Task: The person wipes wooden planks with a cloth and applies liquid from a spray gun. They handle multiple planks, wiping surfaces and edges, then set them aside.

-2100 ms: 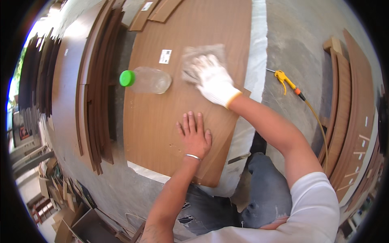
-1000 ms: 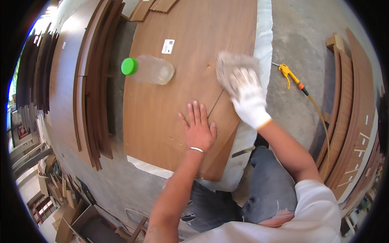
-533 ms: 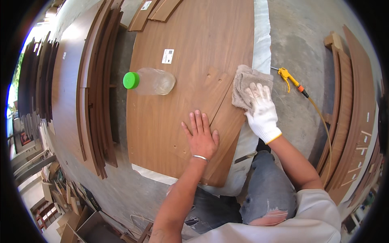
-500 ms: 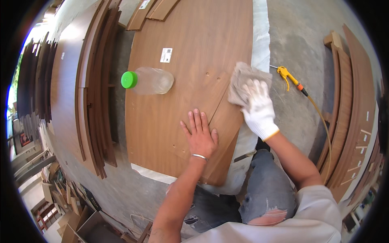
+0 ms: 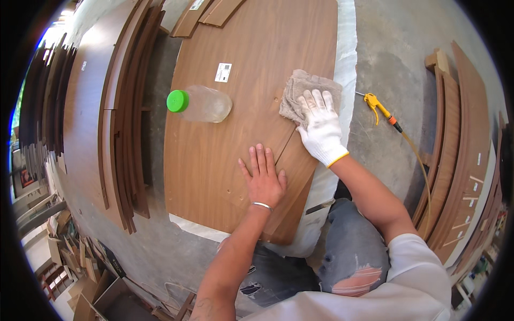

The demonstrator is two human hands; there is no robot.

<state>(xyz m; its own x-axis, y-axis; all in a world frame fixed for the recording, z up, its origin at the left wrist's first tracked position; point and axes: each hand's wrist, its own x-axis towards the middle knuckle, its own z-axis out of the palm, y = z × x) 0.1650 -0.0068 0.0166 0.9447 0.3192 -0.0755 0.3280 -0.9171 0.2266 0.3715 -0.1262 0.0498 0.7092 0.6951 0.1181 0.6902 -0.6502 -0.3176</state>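
A large brown wood-grain panel [image 5: 214, 155] lies in front of me, with a dark seam and a few small holes on its right part. My left hand [image 5: 264, 176], bare with a metal bangle at the wrist, rests flat on the panel, fingers spread, left of the seam. In a white knit glove, my right hand [image 5: 321, 125] grips a folded grey-brown rag [image 5: 302, 88] and presses it against the panel near its right edge. The fingers reach over the top of the cloth. A clear plastic bottle [image 5: 209, 104] with a green cap lies on its side at the left.
White sheeting [image 5: 346, 69] shows under the panel's edges. A yellow air blow gun [image 5: 377, 107] with its hose lies on the concrete floor at right. Stacked brown boards stand left [image 5: 128, 160] and right [image 5: 455, 134]. Two short boards [image 5: 222, 12] lie on the panel's far end.
My right hand has slid the rag left and slightly away from me, further onto the panel. My left hand stays in its place. The view has shifted slightly.
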